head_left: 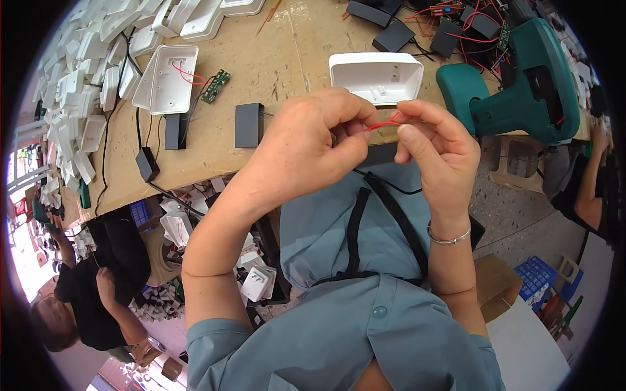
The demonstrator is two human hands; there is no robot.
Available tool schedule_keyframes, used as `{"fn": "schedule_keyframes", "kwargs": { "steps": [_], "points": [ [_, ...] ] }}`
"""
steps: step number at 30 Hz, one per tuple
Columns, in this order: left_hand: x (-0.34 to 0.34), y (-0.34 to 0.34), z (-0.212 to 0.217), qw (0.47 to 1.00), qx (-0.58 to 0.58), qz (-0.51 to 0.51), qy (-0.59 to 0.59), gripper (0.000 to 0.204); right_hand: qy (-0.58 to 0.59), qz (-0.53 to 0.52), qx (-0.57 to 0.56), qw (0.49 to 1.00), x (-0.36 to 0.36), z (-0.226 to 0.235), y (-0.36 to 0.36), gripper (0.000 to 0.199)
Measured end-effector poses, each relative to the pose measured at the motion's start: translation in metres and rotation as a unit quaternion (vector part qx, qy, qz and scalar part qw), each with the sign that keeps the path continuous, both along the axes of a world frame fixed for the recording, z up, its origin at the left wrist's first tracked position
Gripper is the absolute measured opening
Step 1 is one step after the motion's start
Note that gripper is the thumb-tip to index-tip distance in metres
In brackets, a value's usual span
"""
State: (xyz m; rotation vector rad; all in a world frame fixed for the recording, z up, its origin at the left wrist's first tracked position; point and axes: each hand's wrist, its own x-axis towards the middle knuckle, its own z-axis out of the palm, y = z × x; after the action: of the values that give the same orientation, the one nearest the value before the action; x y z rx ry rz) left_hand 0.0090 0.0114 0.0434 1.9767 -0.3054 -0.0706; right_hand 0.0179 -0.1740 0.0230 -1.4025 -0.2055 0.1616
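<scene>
My left hand [316, 140] and my right hand [443, 150] meet above the table's near edge, both with fingers pinched on a thin red wire [383, 126]. The wire stretches across the small gap between the fingertips; its ends are hidden in the fingers. Just beyond my hands, an open white plastic housing [375, 60] lies with its hollow side toward me. A black box [248, 124] is left of my left hand, with a thin lead at its right side. Below my hands, a black cable [398, 188] hangs near my lap.
Farther left lie a white housing [175, 91] with red wires, a green circuit board [216, 86] and heaped white housings [72, 85]. A green tool shaped like a cordless drill [528, 98] stands right, before tangled wires and black boxes. Other people [98, 293] sit at both sides.
</scene>
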Motion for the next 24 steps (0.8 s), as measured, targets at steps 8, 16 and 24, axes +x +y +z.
{"fn": "schedule_keyframes", "kwargs": {
  "steps": [8,16,24],
  "points": [
    [0.000,-0.001,0.003,0.997,-0.042,-0.008,0.063,0.006,-0.069,0.007,-0.024,0.997,0.006,-0.003,0.003,0.013],
    [0.000,0.001,-0.003,1.000,-0.020,0.000,-0.013,0.005,0.076,0.088,0.054,0.992,0.007,-0.002,-0.009,0.011],
    [-0.001,-0.007,-0.021,0.983,0.039,0.072,-0.165,0.006,-0.127,-0.137,-0.191,0.964,0.008,-0.008,-0.002,0.020]
  ]
}}
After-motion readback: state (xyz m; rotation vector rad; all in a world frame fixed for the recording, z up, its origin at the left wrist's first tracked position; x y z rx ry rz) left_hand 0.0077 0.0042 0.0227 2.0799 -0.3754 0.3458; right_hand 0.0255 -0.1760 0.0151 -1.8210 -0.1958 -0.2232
